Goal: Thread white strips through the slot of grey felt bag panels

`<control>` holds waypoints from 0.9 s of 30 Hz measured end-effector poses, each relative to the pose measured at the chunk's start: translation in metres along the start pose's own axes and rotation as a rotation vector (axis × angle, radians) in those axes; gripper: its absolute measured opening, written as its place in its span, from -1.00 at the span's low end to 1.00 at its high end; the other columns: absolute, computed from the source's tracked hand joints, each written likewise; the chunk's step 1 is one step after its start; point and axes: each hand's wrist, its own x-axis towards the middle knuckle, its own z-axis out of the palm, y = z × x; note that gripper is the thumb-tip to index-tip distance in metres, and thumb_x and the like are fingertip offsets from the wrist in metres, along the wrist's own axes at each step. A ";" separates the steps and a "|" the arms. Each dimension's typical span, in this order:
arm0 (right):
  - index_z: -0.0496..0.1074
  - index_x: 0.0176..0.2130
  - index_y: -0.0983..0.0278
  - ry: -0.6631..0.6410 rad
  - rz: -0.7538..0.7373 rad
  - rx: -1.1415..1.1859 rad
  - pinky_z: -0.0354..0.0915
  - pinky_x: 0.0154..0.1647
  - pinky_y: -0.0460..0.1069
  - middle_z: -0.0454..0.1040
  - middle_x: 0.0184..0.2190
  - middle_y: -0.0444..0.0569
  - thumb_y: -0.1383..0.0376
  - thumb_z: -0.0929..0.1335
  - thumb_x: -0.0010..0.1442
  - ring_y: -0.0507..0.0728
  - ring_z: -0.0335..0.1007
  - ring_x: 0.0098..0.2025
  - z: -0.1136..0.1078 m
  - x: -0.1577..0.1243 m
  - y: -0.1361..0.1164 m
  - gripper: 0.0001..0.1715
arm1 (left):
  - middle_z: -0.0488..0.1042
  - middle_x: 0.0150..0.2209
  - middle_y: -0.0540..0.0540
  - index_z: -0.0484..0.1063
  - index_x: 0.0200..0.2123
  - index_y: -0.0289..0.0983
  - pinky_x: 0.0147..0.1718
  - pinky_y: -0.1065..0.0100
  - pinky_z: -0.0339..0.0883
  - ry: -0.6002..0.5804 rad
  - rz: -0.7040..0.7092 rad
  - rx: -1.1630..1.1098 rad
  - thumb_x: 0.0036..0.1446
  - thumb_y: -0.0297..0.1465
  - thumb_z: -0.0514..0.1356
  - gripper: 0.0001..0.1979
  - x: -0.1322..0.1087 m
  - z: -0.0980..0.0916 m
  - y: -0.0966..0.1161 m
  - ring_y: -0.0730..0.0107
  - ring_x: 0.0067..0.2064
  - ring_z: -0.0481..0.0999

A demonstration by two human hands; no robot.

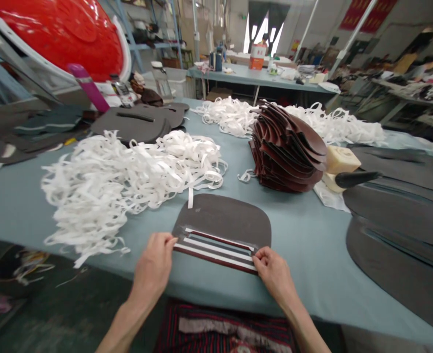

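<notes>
In the head view, the panel point(226, 213), dark grey with rounded upper corners, lies flat on the desk point(306, 250) at the lower centre of the frame. A slot point(216, 243) runs across its lower part, with white strips point(216, 249) along and below it and a brown band point(216, 261) at the bottom edge.

The left grip point(156, 262) is grasping the panel's lower left edge between thumb and finger; the right grip point(273, 272) is grasping the lower right edge likewise. Whether either also pinches a strip end cannot be told.

Left of centre lies a tangled heap of white tape point(128, 171), one end of it reaching over the panel's upper left edge. More tape point(231, 115) lies behind the brown stack point(290, 147), which stands right of centre, fanned and leaning. Just beside the stack are a yellowish block point(343, 159) and a black handle point(358, 179).

Other grey panels point(396, 196) spread down the right of the frame. At the upper left, a purple bottle point(89, 88) stands tilted in the frame before a big red thing point(69, 34).
</notes>
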 end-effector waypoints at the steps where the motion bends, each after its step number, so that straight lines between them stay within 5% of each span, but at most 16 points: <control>1: 0.39 -0.44 0.20 -0.003 -0.035 -0.022 0.10 -0.45 -0.09 0.40 -0.62 -0.18 0.25 0.26 0.15 0.05 0.32 -0.52 -0.001 0.000 -0.002 -0.83 | 0.34 -0.37 -0.07 0.27 -0.34 -0.24 -0.35 0.29 0.22 0.026 -0.039 0.115 0.31 -0.29 -0.07 -0.76 -0.003 -0.013 -0.021 0.28 -0.33 0.39; 3: 0.43 -0.42 0.20 -0.003 -0.161 -0.081 0.14 -0.37 -0.08 0.45 -0.50 -0.12 0.27 0.24 0.19 0.06 0.37 -0.43 -0.001 0.002 -0.009 -0.78 | 0.34 -0.39 -0.09 0.29 -0.38 -0.24 -0.42 0.29 0.17 0.014 -0.080 0.363 0.30 -0.28 -0.07 -0.73 -0.013 -0.035 -0.051 0.23 -0.34 0.39; 5: 0.46 -0.37 0.21 -0.003 -0.320 -0.159 0.16 -0.32 -0.09 0.46 -0.38 -0.08 0.30 0.22 0.24 0.06 0.39 -0.34 0.003 0.005 -0.020 -0.74 | 0.38 -0.29 -0.15 0.34 -0.28 -0.25 -0.43 0.28 0.17 0.037 -0.108 0.473 0.26 -0.27 -0.01 -0.78 -0.024 -0.045 -0.059 0.16 -0.27 0.40; 8: 0.46 -0.33 0.20 -0.016 -0.435 -0.356 0.16 -0.37 -0.10 0.44 -0.33 -0.07 0.36 0.19 0.28 0.04 0.39 -0.35 0.014 0.012 -0.035 -0.71 | 0.38 -0.09 -0.19 0.30 -0.05 -0.24 -0.23 0.21 0.27 0.059 0.012 0.273 0.25 -0.31 0.04 -0.76 -0.032 -0.032 -0.034 0.12 -0.07 0.39; 13: 0.38 -0.38 0.22 -0.009 -0.444 -0.667 0.13 -0.46 -0.08 0.42 -0.35 -0.07 0.42 0.24 0.24 0.06 0.40 -0.36 0.026 0.021 -0.047 -0.80 | 0.37 0.02 -0.14 0.30 0.02 -0.19 0.04 0.13 0.17 -0.027 0.202 0.029 0.28 -0.43 0.01 -0.74 -0.028 0.012 0.015 0.21 0.08 0.32; 20: 0.35 -0.37 0.24 -0.038 -0.573 -0.825 0.14 -0.44 -0.06 0.44 -0.33 -0.03 0.45 0.25 0.21 0.10 0.42 -0.32 0.020 0.026 -0.051 -0.83 | 0.40 -0.04 -0.11 0.36 -0.06 -0.19 0.05 0.11 0.19 -0.006 0.184 -0.057 0.22 -0.43 0.10 -0.79 -0.022 0.019 0.007 0.23 0.05 0.35; 27: 0.38 -0.39 0.22 0.012 -0.595 -0.679 0.13 -0.29 -0.01 0.46 -0.46 -0.08 0.36 0.27 0.23 0.13 0.39 -0.33 0.018 0.025 -0.045 -0.84 | 0.41 -0.08 -0.11 0.37 -0.11 -0.19 0.07 0.10 0.20 0.042 0.176 -0.171 0.20 -0.43 0.13 -0.82 -0.021 0.016 0.005 0.24 0.03 0.35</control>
